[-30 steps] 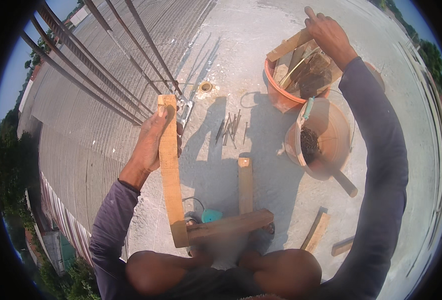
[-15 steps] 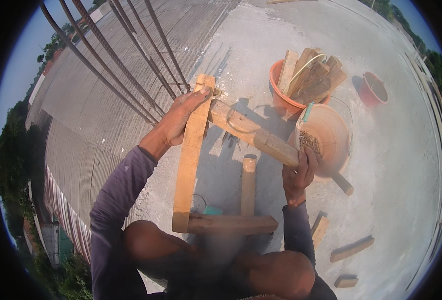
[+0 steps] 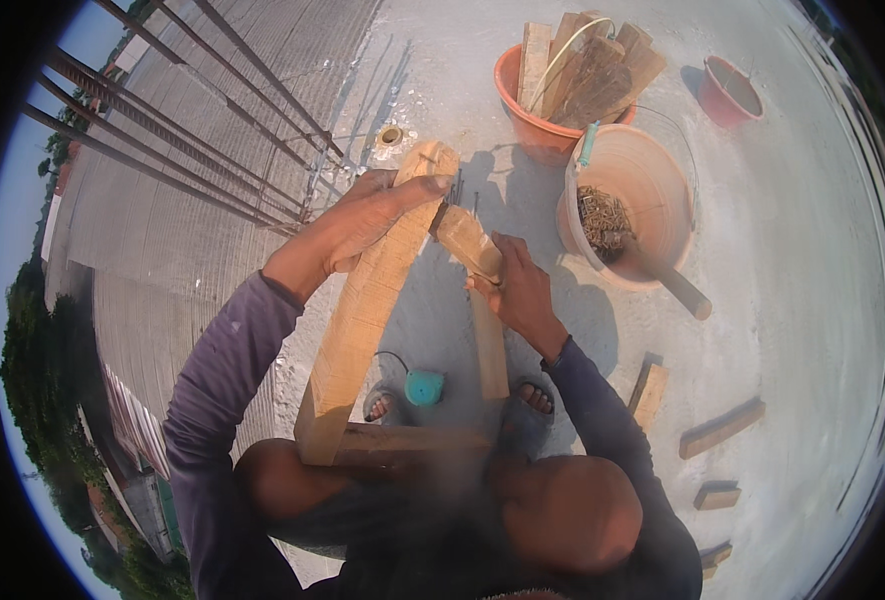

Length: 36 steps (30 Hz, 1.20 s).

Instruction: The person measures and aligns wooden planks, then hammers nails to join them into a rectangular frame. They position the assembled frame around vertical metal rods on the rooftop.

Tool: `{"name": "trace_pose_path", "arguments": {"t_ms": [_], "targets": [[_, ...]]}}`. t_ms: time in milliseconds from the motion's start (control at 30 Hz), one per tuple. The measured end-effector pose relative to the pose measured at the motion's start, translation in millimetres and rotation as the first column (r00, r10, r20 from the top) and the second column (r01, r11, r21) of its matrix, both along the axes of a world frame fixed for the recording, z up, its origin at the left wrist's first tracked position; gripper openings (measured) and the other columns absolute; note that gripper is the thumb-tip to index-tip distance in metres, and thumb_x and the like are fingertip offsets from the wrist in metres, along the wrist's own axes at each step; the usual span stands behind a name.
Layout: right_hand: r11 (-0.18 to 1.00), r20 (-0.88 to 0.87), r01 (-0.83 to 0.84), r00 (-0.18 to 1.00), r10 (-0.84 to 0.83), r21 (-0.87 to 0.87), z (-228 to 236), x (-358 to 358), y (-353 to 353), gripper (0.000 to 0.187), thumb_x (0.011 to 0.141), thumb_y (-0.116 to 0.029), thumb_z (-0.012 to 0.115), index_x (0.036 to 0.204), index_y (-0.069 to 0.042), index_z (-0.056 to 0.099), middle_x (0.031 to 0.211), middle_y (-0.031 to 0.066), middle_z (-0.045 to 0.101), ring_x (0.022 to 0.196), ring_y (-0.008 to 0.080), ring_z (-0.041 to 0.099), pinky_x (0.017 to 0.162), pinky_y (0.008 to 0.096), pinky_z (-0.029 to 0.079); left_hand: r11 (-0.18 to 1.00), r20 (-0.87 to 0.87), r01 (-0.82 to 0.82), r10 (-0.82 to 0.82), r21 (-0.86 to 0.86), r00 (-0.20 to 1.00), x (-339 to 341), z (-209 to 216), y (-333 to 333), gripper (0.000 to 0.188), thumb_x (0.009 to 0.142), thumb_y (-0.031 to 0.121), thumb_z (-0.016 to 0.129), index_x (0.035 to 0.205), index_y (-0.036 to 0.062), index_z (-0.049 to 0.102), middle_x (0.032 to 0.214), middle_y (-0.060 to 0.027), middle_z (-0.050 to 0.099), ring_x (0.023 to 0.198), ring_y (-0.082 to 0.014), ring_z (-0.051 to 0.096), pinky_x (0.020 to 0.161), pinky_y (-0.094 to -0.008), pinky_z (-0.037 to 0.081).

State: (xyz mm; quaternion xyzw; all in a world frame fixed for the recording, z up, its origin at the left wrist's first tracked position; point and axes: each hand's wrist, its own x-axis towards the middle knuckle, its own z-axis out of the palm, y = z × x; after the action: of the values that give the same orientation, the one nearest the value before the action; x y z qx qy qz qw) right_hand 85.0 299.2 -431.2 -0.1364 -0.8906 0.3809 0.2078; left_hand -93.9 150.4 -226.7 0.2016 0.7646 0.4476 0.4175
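My left hand (image 3: 362, 220) is closed round the upper end of a long pale wooden plank (image 3: 372, 310), which slants up from near my knees. At its lower end the plank meets a darker wooden bar (image 3: 412, 442) lying crosswise. My right hand (image 3: 524, 290) grips a wooden batten (image 3: 468, 242), seen nearly end-on, its far end close to the plank's top. Whether the two touch there I cannot tell. Thin nail-like points stick up beside that end. Below my right hand another wooden piece (image 3: 489, 350) is partly hidden. A teal rounded object (image 3: 423, 387) sits near my foot.
A pale bucket (image 3: 662, 165) holds nails (image 3: 602, 215) and a tool with a wooden handle (image 3: 680, 290). Behind it stands an orange tub (image 3: 542, 140) of wood offcuts, with a small red bucket (image 3: 717, 95) farther right. Rebar (image 3: 212, 150) rises at left; several offcuts (image 3: 722, 428) lie right.
My right hand has swung left and inward with the batten, which now appears foreshortened. The long plank leans farther right at its top. The view has shifted, showing my feet.
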Motion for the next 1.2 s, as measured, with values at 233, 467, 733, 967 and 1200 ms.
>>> {"name": "trace_pose_path", "arguments": {"t_ms": [233,467,733,967,1200], "targets": [[0.962,-0.048,0.097,0.992,-0.113,-0.254,-34.7,-12.1,47.2,0.062,0.077,-0.019,0.094,0.129,0.002,0.067,0.116,0.0144,0.068,0.103,0.0295,0.068,0.089,0.0416,0.054,0.943,-0.229,0.316,-0.333,-0.109,0.915,0.8,-8.4,73.8,0.073,0.092,0.061,0.075,0.129,-0.0010,0.067,0.105,-0.0117,0.073,0.083,-0.0201,0.072,0.073,-0.0355,0.060],[0.966,-0.105,0.033,0.993,-0.062,-0.256,-39.4,-31.1,78.2,0.061,0.075,-0.018,0.093,0.126,0.002,0.067,0.116,0.0150,0.067,0.110,0.0330,0.066,0.093,0.0441,0.052,0.947,-0.305,0.314,-0.321,-0.073,0.897,-7.0,-35.9,119.8,0.063,0.097,0.056,0.068,0.123,-0.0017,0.070,0.106,-0.0128,0.072,0.091,-0.0221,0.069,0.079,-0.0387,0.056],[0.860,-0.010,0.013,1.000,-0.021,-0.510,-91.2,-44.7,79.9,0.072,0.067,-0.029,0.098,0.123,0.004,0.066,0.119,0.0190,0.066,0.109,0.0364,0.067,0.093,0.0455,0.052,0.909,-0.209,0.263,-0.339,-0.322,0.917,-19.0,-69.3,132.3,0.068,0.095,0.054,0.071,0.125,-0.0067,0.069,0.110,-0.0128,0.071,0.098,-0.0199,0.066,0.084,-0.0375,0.054],[0.905,-0.011,0.029,0.999,-0.038,-0.425,-96.4,-42.4,76.8,0.076,0.074,-0.023,0.099,0.134,0.005,0.062,0.121,0.0133,0.068,0.109,0.0226,0.066,0.096,0.0375,0.053,0.947,-0.134,0.249,-0.279,-0.205,0.951,-18.4,-68.2,129.1,0.069,0.094,0.056,0.073,0.120,-0.0081,0.071,0.106,-0.0127,0.071,0.091,-0.0192,0.069,0.075,-0.0363,0.056],[0.899,0.018,0.047,0.999,-0.044,-0.436,-52.8,-40.3,74.2,0.081,0.076,-0.029,0.095,0.141,0.003,0.058,0.125,0.0197,0.066,0.118,0.0336,0.066,0.100,0.0450,0.053,0.964,-0.132,0.181,-0.209,-0.196,0.969,-9.1,-64.2,131.5,0.066,0.088,0.052,0.082,0.113,-0.0082,0.074,0.097,-0.0147,0.076,0.082,-0.0214,0.073,0.071,-0.0385,0.058]]}}
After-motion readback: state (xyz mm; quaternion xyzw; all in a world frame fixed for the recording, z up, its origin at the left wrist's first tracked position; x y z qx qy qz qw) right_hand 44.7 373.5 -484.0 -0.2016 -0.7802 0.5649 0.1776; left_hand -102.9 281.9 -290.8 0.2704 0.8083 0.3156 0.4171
